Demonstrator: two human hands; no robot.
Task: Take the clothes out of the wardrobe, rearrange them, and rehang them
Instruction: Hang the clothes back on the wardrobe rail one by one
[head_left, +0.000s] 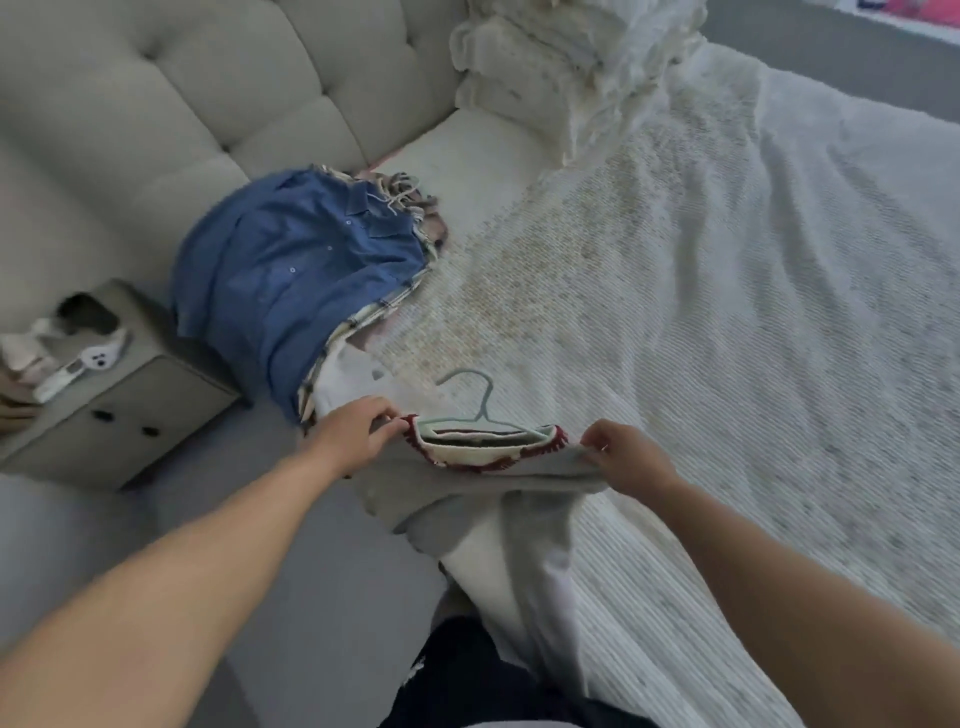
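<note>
A grey garment (483, 475) with a cream collar edged in dark red is pinched at its shoulders, the left hand (349, 435) gripping one side and the right hand (626, 457) the other. A pale wire hanger (480, 402) sits in its neck. The garment lies at the edge of the bed (727, 312), which is covered in ribbed white fabric. Beyond the garment, a blue denim shirt (291, 275) tops a pile of clothes beside a tufted headboard (208, 88).
</note>
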